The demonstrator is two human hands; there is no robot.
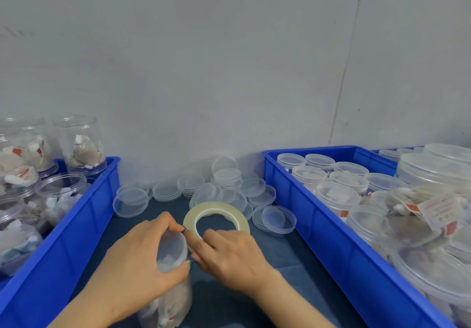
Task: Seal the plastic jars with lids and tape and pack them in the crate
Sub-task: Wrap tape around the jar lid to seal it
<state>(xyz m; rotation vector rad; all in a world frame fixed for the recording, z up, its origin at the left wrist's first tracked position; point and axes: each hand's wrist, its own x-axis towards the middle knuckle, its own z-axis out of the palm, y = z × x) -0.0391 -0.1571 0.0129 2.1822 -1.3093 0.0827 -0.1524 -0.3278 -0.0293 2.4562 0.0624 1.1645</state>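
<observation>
A clear plastic jar (pixel 169 304) filled with pale packets stands on the dark blue table between two crates, with a clear lid (pixel 171 251) on its top. My left hand (pixel 137 259) grips the jar round the lid and neck. My right hand (pixel 229 253) holds a roll of clear tape (pixel 216 213) upright next to the lid, its fingers curled round the roll's lower rim. The fingertips of both hands meet at the lid's edge, where the tape end is too small to make out.
A blue crate (pixel 76 225) on the left holds open filled jars (pixel 61 190). A blue crate (pixel 331 228) on the right holds several lidded jars (pixel 336 195). Loose clear lids (pixel 226 177) lie piled against the grey wall behind the tape.
</observation>
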